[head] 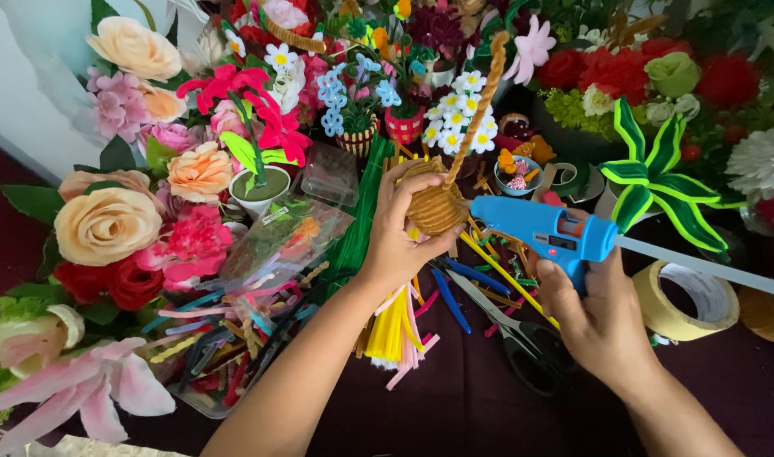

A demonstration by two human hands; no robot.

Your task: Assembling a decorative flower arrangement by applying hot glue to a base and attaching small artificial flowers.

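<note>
Left hand (401,233) grip around small woven basket (435,206), glue gun (546,230) nozzle touching

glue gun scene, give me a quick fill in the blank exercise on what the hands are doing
1. The right hand grips a ____ glue gun.
2. The left hand holds a small woven ____ with a tall handle.
3. The gun's nozzle touches the basket's ____ side in the picture.

Missing words: blue; basket; right

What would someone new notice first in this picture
At centre, the left hand holds a small tan coiled basket against the nozzle of a blue glue gun, gripped by the right hand. Bright artificial flowers crowd the left and top.
</note>
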